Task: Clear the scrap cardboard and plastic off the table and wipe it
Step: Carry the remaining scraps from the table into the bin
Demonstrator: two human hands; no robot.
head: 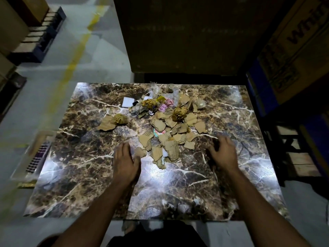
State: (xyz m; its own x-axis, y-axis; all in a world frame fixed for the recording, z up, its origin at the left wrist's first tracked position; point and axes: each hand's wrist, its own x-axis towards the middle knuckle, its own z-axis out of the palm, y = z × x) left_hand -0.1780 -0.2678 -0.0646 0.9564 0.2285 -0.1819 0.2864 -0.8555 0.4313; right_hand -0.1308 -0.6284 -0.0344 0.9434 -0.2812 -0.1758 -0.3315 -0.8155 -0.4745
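A heap of torn cardboard scraps (175,130) lies in the middle of the marble-patterned table (240,175). Behind it sit crumpled plastic and wrappers (153,104), a white foam piece (128,102), a crumpled brown paper ball (180,113), and, to the left, a second paper ball on a cardboard piece (114,122). My left hand (125,162) hovers with relaxed fingers at the heap's near left edge. On the heap's right side, my right hand (223,153) is spread with fingers slightly bent. Neither hand holds anything.
A big dark cardboard box (187,36) stands right behind the table. More boxes (293,43) are stacked at the right, with a wooden pallet (299,157) below. A clear plastic tray (33,155) lies off the left edge. Grey floor with a yellow line (71,56) is at the left.
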